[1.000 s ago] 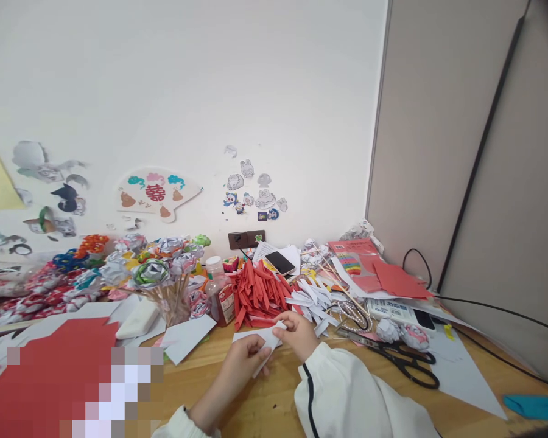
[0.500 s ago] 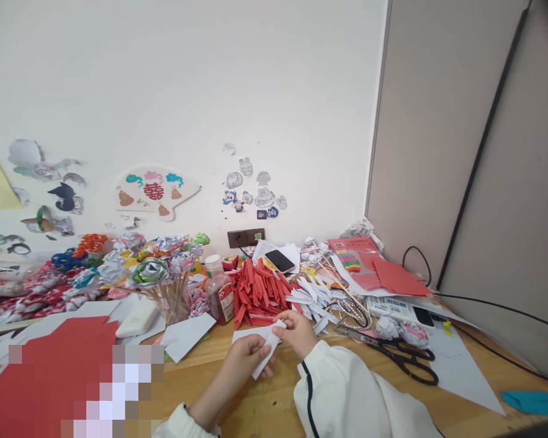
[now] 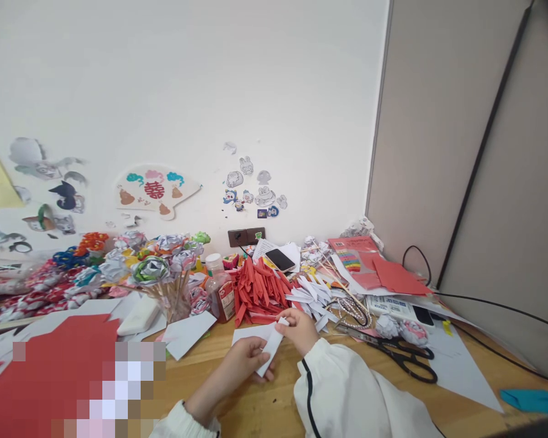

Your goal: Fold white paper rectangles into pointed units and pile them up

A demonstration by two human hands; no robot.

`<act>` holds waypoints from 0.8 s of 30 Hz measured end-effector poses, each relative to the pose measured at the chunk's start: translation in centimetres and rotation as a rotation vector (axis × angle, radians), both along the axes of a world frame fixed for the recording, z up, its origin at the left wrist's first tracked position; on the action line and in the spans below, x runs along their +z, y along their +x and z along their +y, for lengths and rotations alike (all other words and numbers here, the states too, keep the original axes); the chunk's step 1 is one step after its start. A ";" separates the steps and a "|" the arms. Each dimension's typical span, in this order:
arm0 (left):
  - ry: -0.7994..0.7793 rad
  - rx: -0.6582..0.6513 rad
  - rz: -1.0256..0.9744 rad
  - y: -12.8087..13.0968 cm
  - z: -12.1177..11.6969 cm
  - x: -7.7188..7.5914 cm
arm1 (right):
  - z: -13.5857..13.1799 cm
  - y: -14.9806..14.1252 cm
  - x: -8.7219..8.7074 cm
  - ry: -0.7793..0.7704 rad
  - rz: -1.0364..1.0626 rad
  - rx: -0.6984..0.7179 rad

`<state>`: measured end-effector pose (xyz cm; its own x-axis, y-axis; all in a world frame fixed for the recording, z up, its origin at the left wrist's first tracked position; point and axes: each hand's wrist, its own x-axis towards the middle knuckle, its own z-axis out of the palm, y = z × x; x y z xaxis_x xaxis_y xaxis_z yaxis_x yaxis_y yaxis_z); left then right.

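Note:
A narrow folded strip of white paper (image 3: 274, 350) is held slantwise between my two hands, just above the wooden table. My left hand (image 3: 248, 363) grips its lower end, thumb on top and fingers beneath. At the upper end, my right hand (image 3: 299, 330) pinches the strip between thumb and fingers. Another white sheet (image 3: 249, 333) lies on the table behind my left hand. Past my hands are a heap of folded red paper pieces (image 3: 258, 289) and, to its right, a pile of folded white paper pieces (image 3: 313, 295).
Black-handled scissors (image 3: 408, 359) lie right of my sleeve. A brown-liquid bottle (image 3: 221, 295), a cup of sticks (image 3: 173, 301) and paper flowers (image 3: 150, 269) stand at the back left. A phone (image 3: 280, 260) rests by the wall. Red paper (image 3: 50, 371) covers the left.
The paper strip has turned slightly, showing more of its flat face. The fingers of both hands have shifted a little along it; the surroundings stay the same.

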<state>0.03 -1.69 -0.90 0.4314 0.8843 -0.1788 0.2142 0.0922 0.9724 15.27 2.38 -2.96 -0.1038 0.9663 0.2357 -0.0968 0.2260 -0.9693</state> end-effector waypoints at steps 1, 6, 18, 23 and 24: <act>0.002 -0.002 0.008 0.0 0.0 0.1 | 0.0 0.0 0.0 0.002 -0.005 -0.003; 0.049 0.020 0.015 0.0 -0.2 0.3 | 0.2 0.1 -0.1 0.003 -0.015 -0.007; 0.107 -0.003 -0.052 0.2 -0.7 1.6 | 0.1 0.8 0.8 0.018 -0.004 -0.016; 0.086 0.040 -0.057 0.3 -0.7 1.9 | 0.0 1.0 1.2 0.018 0.009 -0.036; 0.069 0.056 -0.058 0.3 -0.7 1.8 | -0.1 1.0 1.4 0.016 0.019 -0.041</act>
